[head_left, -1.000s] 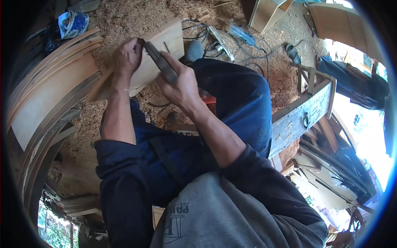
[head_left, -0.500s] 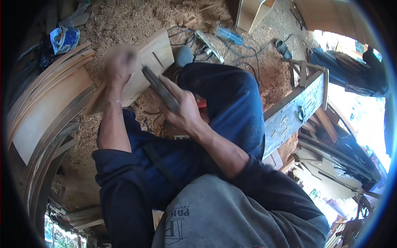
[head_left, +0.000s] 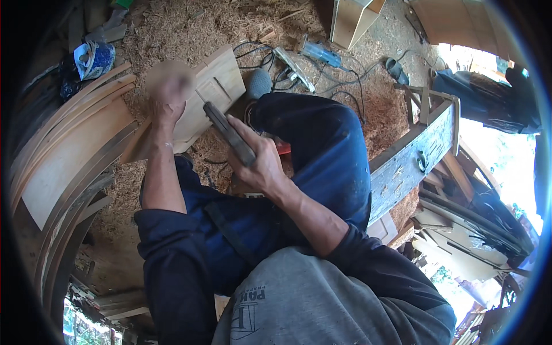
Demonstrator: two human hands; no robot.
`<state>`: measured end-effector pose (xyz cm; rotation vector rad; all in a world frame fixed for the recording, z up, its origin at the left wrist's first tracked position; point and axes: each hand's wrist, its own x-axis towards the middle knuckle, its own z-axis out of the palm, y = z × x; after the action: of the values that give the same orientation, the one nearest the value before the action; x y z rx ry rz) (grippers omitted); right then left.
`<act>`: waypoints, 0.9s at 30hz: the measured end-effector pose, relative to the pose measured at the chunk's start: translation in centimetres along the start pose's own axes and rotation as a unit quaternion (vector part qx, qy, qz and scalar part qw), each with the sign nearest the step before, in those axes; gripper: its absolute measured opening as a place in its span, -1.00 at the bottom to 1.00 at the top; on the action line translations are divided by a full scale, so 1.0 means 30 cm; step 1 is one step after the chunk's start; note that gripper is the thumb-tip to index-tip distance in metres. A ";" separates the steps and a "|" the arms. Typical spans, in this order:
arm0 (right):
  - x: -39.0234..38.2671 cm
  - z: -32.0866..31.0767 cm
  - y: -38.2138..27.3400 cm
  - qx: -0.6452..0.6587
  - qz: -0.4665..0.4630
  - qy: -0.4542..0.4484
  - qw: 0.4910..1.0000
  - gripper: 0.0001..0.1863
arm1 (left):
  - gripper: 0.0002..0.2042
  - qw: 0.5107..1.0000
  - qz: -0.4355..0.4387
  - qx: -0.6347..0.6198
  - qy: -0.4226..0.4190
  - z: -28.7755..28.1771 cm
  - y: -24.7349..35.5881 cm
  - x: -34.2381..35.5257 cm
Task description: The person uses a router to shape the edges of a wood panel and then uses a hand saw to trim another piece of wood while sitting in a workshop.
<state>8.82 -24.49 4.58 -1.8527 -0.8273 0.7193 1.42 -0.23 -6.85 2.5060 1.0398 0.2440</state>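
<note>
Near the upper left of centre, a pale wooden board [head_left: 213, 83] with a grooved face is held at a slant. My left hand [head_left: 168, 95], partly blurred, is closed at its upper left edge. My right hand [head_left: 259, 158] grips a long, dark, bar-shaped tool [head_left: 230, 132], whose far end points toward the board's face, just right of my left hand; whether it touches the board I cannot tell. A red object [head_left: 284, 148] is partly hidden behind my right hand and my raised knee [head_left: 333, 138].
Curved wooden strips [head_left: 69, 144] line the left, beside a blue-and-white tub [head_left: 95, 60]. Shavings cover the floor, with a blue power tool [head_left: 319, 52], cords and a grey rounded object [head_left: 259, 83]. A long weathered wooden box [head_left: 408, 161], plywood pieces [head_left: 356, 17] and dark fabric [head_left: 483, 100] lie right.
The tool in my right hand has moved down the view, away from the board's upper edge and my left hand. The board sits a little lower and further left; the surrounding view has also shifted slightly.
</note>
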 end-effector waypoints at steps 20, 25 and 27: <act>-0.117 0.017 -0.131 0.079 0.042 0.014 0.996 -0.28 | -0.55 0.985 -0.147 -0.057 -0.065 -0.254 -0.372 -0.322; -0.168 0.212 -0.172 0.045 0.029 -0.056 0.997 -0.34 | -0.59 0.990 -0.119 -0.065 -0.028 -0.258 -0.339 -0.383; -0.189 0.261 -0.149 0.033 0.015 -0.061 0.997 -0.34 | -0.62 0.992 -0.097 -0.076 0.007 -0.254 -0.331 -0.381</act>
<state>-1.61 -23.47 6.44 -1.7783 -0.8446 0.8761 -15.35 0.33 -4.40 2.2541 1.2129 0.2712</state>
